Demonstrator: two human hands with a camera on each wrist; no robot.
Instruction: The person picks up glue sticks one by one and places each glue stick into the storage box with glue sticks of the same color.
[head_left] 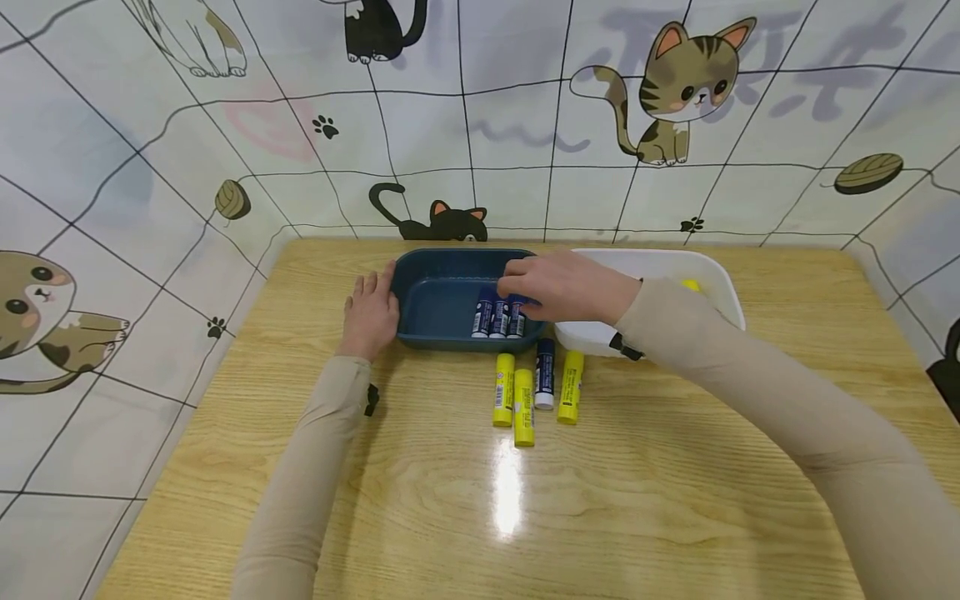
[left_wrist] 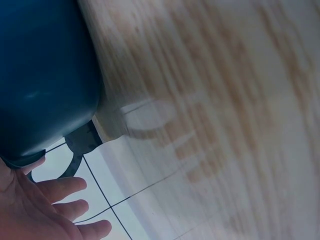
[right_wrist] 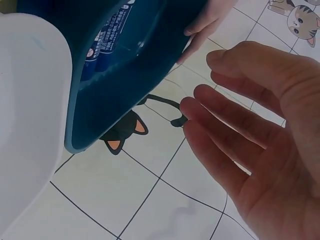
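In the head view a dark blue tray (head_left: 442,342) holds three navy glue sticks (head_left: 499,319) lying side by side. My left hand (head_left: 371,312) rests against the tray's left end, its fingers extended. Over the right end of that tray hovers my right hand (head_left: 561,286). The right wrist view shows this hand with loosely bent fingers (right_wrist: 235,117) and nothing held. A white tray (head_left: 720,271) stands to the right, partly hidden by the right arm, with a bit of a yellow stick (head_left: 691,285) visible in it.
In front of the trays, three yellow glue sticks (head_left: 504,392) and one navy glue stick (head_left: 545,375) lie on the wooden table (head_left: 420,500). A cat-patterned cloth (head_left: 510,133) hangs behind the table's far edge and along its sides.
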